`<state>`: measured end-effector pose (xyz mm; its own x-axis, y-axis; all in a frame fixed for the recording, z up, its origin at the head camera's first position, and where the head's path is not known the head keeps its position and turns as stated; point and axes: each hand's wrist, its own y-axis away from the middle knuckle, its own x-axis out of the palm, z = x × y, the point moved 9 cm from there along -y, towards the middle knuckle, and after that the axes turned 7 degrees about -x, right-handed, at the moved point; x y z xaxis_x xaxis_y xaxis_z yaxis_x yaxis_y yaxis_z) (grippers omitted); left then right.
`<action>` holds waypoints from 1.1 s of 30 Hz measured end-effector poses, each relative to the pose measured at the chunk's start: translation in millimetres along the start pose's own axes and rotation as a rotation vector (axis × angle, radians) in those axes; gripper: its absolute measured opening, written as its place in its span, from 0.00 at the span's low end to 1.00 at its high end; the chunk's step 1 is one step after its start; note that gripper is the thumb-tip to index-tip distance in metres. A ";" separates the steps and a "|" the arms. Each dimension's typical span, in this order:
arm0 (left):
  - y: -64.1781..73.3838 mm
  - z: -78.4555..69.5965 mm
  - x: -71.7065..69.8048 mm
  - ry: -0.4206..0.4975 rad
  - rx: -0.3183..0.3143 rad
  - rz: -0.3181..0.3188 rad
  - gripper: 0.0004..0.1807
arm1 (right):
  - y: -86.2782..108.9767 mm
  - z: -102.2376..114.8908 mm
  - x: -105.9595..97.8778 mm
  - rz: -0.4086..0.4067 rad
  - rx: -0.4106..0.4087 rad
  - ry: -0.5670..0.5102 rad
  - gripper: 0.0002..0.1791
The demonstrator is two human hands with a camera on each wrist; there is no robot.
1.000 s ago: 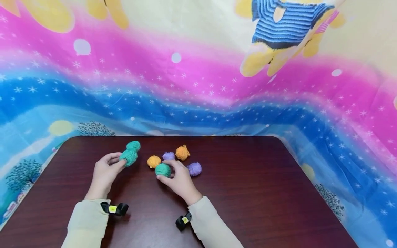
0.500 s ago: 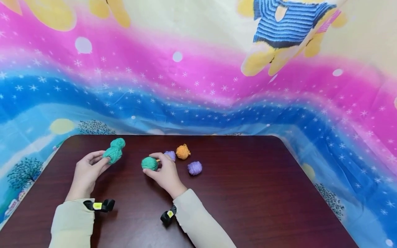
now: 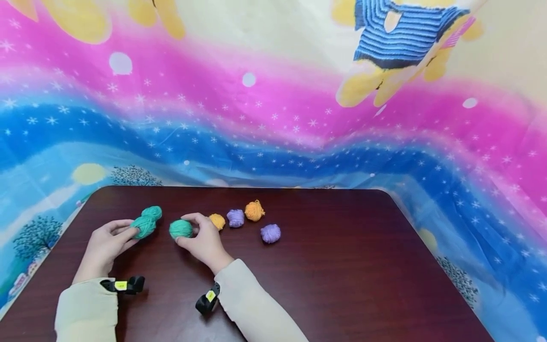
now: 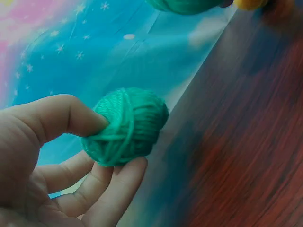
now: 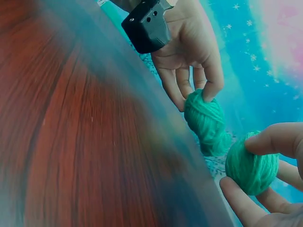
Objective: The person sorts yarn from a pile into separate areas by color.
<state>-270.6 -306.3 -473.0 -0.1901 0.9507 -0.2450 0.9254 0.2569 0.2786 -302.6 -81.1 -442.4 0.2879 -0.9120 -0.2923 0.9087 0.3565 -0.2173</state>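
Observation:
At the table's left side my left hand [image 3: 105,244] pinches a green yarn ball [image 3: 143,228] between thumb and fingers. A smaller green yarn lump [image 3: 153,213] sits against its far end; in the right wrist view the two form one double-lobed shape, while the left wrist view shows only the near ball [image 4: 127,127]. To the right, a second green yarn ball [image 3: 181,229] is gripped by my right hand [image 3: 207,242], thumb on one side and fingers on the other. A small gap separates the two hands' yarn.
Beyond my right hand lie an orange yarn ball [image 3: 217,221], a purple one [image 3: 235,218], another orange one [image 3: 254,210] and another purple one [image 3: 271,233]. They rest on the dark wooden table [image 3: 342,266]. A printed cloth backdrop [image 3: 273,118] hangs behind it.
Both hands have moved left across the table with their green yarn, and the left hand has come lower. The nearer orange ball, covered by the right hand half a second ago, shows again.

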 end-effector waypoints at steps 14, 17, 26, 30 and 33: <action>2.8 10.0 -23.4 -0.124 0.029 0.030 0.30 | -13.3 -5.6 36.4 -0.050 0.135 -0.017 0.24; 3.3 13.0 -25.5 -0.156 0.026 0.038 0.30 | -15.0 -5.9 42.5 -0.037 0.123 0.015 0.23; 2.0 16.9 -20.3 -0.188 0.023 0.096 0.29 | -17.4 -12.3 50.7 -0.014 0.087 0.154 0.23; 2.7 15.1 -21.7 -0.189 0.020 0.107 0.28 | -19.8 -9.3 53.1 -0.008 0.054 0.217 0.22; 4.4 12.5 -23.7 -0.196 0.025 0.104 0.28 | -22.4 -7.5 57.1 0.007 0.036 0.259 0.22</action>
<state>-257.9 -329.9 -477.6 -0.0280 0.9192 -0.3928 0.9451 0.1523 0.2891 -308.8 -139.6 -461.2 0.2112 -0.8255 -0.5234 0.9185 0.3507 -0.1825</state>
